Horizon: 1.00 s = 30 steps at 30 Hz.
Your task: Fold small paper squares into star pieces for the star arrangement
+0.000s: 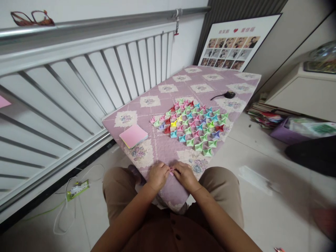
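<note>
Our brown shirt [157, 229] occupies lower centre; above it, our left hand [158, 175] and right hand [186, 175] pinch pink paper [171, 173], probably light, easily creased: grip by edges.

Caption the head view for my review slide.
Left hand and right hand pinch a small pink paper above a floral tablecloth, before rows of colorful folded papers.

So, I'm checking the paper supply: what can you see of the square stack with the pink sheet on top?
The stack of paper is square, topped by a smooth, plain pink sheet. Edges in other colours, yellow among them, show beneath; the sheets are too fine to count. It lies flat near the table's left edge, turned so one corner points roughly toward the wearer. Only the floral tablecloth under it is seen touching it.
</note>
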### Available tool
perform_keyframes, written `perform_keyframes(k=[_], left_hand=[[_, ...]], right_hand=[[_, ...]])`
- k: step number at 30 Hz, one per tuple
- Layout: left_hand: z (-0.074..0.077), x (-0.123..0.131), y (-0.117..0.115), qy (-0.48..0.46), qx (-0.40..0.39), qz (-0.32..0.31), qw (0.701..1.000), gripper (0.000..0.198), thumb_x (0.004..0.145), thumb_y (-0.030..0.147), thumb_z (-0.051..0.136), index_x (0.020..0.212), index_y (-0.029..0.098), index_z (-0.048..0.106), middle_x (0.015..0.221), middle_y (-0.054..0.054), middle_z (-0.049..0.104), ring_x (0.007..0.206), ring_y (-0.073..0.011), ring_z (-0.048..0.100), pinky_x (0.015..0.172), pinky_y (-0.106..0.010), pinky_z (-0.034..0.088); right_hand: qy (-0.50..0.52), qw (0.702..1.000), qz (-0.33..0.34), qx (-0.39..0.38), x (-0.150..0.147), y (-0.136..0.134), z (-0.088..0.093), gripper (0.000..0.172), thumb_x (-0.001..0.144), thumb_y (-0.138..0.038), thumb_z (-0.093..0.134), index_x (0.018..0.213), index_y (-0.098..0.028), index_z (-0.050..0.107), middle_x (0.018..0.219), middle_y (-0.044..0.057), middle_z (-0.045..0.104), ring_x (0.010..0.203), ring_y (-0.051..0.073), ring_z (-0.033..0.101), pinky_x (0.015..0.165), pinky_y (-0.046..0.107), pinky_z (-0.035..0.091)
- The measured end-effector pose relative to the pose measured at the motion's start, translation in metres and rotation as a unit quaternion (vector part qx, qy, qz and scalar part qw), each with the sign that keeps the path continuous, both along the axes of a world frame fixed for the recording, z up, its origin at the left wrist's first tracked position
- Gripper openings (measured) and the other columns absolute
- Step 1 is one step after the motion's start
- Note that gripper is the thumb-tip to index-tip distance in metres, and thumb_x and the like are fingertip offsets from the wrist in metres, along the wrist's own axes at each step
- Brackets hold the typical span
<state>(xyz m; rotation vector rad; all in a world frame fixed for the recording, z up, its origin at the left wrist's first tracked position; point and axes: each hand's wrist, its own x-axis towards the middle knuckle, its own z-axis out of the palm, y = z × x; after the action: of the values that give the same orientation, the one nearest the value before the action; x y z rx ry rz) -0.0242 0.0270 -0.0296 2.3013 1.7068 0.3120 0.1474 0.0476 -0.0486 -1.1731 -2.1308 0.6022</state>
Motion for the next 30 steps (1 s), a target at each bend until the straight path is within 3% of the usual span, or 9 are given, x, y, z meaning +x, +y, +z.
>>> perform_keyframes(k=[8,18,30], left_hand=[[-0.0002,-0.0034,0.0035,-0.006,-0.026,0.0,1.0,0.025,0.094,0.03,0.043,0.087,0.023,0.066,0.093,-0.004,0.062,0.086,-0.0172,0.055,0.076,-0.029,0.039],[0.0023,0.0004,0.0047,-0.045,-0.037,0.014,0.998,0.016,0.088,0.025,0.05,0.088,0.024,0.065,0.095,-0.004,0.062,0.086,-0.018,0.054,0.076,-0.029,0.039],[0.0003,-0.0032,0.0067,-0.08,-0.045,0.044,0.995,0.014,0.083,0.018,0.05,0.078,0.021,0.063,0.086,-0.001,0.06,0.075,-0.0135,0.054,0.066,-0.025,0.036]], right_hand=[[0.014,1.0,0.001,-0.013,0.0022,0.001,0.002,0.015,0.084,-0.022,0.058,0.07,-0.021,0.061,0.074,0.001,0.065,0.071,0.015,0.058,0.071,0.029,0.039],[0.017,0.999,-0.004,-0.043,0.0019,0.0004,0.008,0.007,0.083,-0.021,0.057,0.077,-0.022,0.061,0.076,0.0,0.065,0.074,0.016,0.059,0.075,0.031,0.039],[0.036,0.998,-0.005,-0.057,0.0052,0.0034,0.006,0.012,0.086,-0.023,0.052,0.077,-0.022,0.059,0.075,0.0,0.063,0.071,0.014,0.057,0.073,0.029,0.041]])
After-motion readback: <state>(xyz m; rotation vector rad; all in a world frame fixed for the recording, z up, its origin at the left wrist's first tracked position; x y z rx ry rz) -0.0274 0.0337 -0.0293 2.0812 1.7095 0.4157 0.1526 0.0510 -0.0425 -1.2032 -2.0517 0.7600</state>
